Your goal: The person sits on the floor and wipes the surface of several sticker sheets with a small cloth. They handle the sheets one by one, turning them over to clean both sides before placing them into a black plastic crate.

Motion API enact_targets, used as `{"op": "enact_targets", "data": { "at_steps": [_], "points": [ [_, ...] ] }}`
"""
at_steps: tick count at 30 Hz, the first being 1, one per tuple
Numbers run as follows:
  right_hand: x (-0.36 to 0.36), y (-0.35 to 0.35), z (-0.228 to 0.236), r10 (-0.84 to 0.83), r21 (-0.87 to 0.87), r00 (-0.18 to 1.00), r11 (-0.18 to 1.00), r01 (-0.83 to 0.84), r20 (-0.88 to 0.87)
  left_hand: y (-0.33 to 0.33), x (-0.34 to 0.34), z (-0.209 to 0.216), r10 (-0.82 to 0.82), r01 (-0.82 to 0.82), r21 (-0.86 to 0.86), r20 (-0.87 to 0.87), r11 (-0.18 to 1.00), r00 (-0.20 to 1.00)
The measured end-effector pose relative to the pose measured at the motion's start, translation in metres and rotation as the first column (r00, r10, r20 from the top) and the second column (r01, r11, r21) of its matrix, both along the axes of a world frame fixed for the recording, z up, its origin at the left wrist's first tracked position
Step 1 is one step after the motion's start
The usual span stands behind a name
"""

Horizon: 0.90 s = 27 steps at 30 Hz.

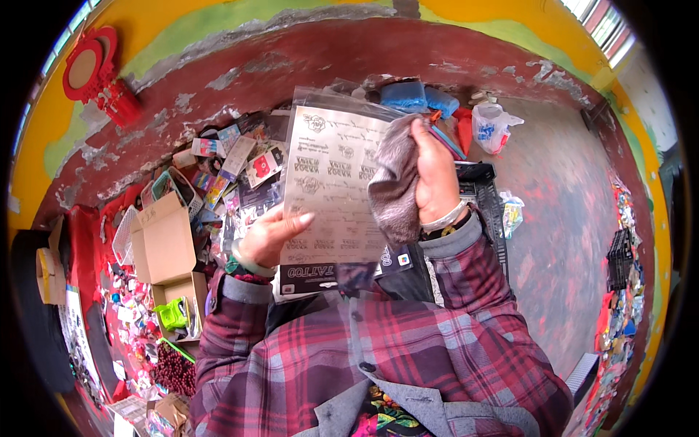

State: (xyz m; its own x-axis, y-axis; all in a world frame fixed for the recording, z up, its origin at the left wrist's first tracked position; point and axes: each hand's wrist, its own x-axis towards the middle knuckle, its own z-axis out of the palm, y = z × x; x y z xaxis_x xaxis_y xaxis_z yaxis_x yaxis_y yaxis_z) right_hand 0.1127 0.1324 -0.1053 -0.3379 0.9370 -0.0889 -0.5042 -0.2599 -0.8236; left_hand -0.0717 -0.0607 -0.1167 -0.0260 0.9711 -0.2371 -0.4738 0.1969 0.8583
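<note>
A pale sheet of temporary tattoos [331, 182] in a clear sleeve is held up in front of my chest. My left hand [271, 237] grips its lower left edge, thumb on the front and fingers behind. In my right hand [435, 175] is a bunched grey-brown cloth [395, 182], pinched under the thumb, its lower folds hanging over the sheet's right side. Whether that hand also holds the sheet's edge is hidden by the cloth. Below the sheet, over my lap, lie black printed tattoo packages [309, 280].
An open cardboard box [166, 244] stands at left near a green plastic piece [172, 313]. Packaged goods [233, 160] pile against the red wall. Beside my right forearm is a black crate [480, 182]; a white plastic bag [495, 127] lies beyond it. Red baskets [98, 69] hang far left.
</note>
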Motion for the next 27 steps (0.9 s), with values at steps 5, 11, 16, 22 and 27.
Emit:
{"op": "enact_targets", "data": {
  "at_steps": [5,11,16,22,27],
  "points": [
    [0.024,0.014,0.005,0.125,-0.015,0.981,0.992,-0.129,-0.151,-0.004,-0.015,-0.024,0.157,-0.185,0.052,0.337,0.981,0.928],
    [0.027,0.013,0.035,0.157,0.113,0.974,0.984,-0.139,-0.163,0.004,-0.028,-0.057,0.154,-0.235,0.073,0.566,0.969,0.810],
    [-0.026,-0.044,0.057,0.137,0.470,0.989,0.870,-0.150,0.062,0.020,-0.010,-0.050,0.072,-0.198,0.121,0.654,0.973,0.753],
    [-0.065,-0.055,-0.024,-0.190,0.810,0.793,0.249,-0.532,0.579,0.023,0.014,-0.044,-0.004,-0.206,0.189,0.744,0.960,0.668],
    [-0.050,-0.078,-0.031,-0.181,0.752,0.744,-0.031,-0.658,0.644,0.016,0.002,-0.047,-0.104,-0.297,0.334,0.802,0.895,0.588]
  ]
}}
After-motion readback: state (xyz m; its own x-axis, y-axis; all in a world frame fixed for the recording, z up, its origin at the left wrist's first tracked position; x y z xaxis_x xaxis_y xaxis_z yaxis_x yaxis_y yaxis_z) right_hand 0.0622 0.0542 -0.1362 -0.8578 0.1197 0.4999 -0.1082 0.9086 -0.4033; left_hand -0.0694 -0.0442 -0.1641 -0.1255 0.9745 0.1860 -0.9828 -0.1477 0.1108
